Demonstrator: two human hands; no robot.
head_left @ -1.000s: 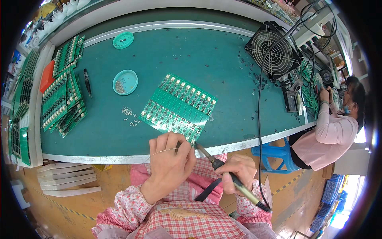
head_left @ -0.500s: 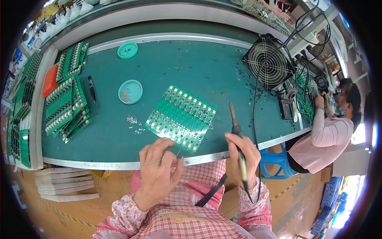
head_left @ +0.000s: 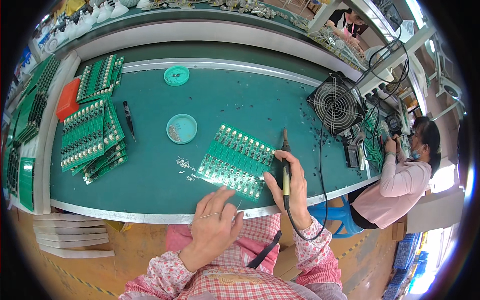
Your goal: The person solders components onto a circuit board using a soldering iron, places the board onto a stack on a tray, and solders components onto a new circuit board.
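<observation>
A green circuit board panel (head_left: 236, 162) with rows of small components lies near the front edge of the bench. My right hand (head_left: 294, 195) is closed around a soldering iron (head_left: 286, 182), its tip pointing away from me. The thumb and fingertips of that hand are at the panel's right edge. My left hand (head_left: 214, 227) is closed on a thin solder wire (head_left: 209, 215), just in front of the panel's near edge. Left of the panel, small pale parts (head_left: 185, 164) lie scattered beside a turquoise dish (head_left: 187, 122) holding more of them.
Stacked circuit boards (head_left: 87, 132), a red box (head_left: 68, 100) and black tweezers (head_left: 129, 120) occupy the left side. A second turquoise dish (head_left: 176, 76) sits farther back. At right stands a black fan (head_left: 336, 103); the iron's cable (head_left: 322, 165) loops nearby. A co-worker (head_left: 400, 175) sits beyond.
My right hand has brought the iron left, to the panel's right edge. My left hand keeps the solder wire near the front edge. The whole view has shifted slightly.
</observation>
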